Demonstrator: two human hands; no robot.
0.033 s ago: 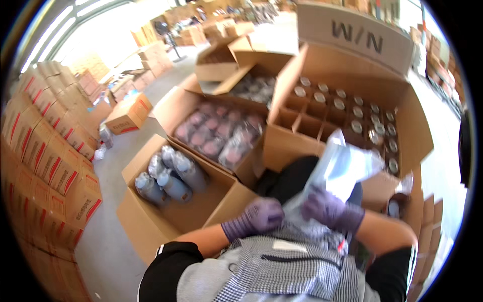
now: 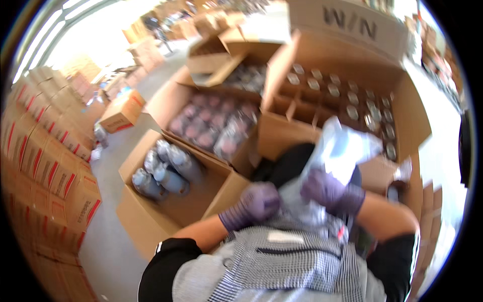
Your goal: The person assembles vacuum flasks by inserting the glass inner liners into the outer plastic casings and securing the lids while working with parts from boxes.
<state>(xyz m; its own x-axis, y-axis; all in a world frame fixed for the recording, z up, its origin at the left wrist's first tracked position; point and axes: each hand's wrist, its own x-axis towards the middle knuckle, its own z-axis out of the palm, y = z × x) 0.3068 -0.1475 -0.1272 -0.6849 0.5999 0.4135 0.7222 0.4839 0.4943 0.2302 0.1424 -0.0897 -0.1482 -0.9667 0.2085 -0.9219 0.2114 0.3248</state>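
Note:
Both my hands wear purple gloves and are held close together in front of my checked apron point(image 2: 297, 256). My right hand point(image 2: 327, 191) is closed around a clear plastic bag point(image 2: 342, 146), which rises from it in a shiny, crumpled sheet. My left hand point(image 2: 260, 201) is curled beside it at the bag's lower left edge; its fingertips are hidden, but the plastic reaches them. Left of my hands stands an open carton point(image 2: 211, 201) with several grey-blue bottles point(image 2: 173, 178) at its far side, their tops wrapped in clear plastic.
At the far right, a large divided carton point(image 2: 287, 133) holds several upright items with silvery round tops point(image 2: 352, 111). Between the cartons, another box point(image 2: 166, 113) has plastic-wrapped items with pinkish tops point(image 2: 206, 138). Stacked cartons point(image 2: 50, 166) line the left side.
The whole view has shifted slightly, so my hands and the boxes sit a little higher and further left. My hands keep much the same pose at the plastic bag.

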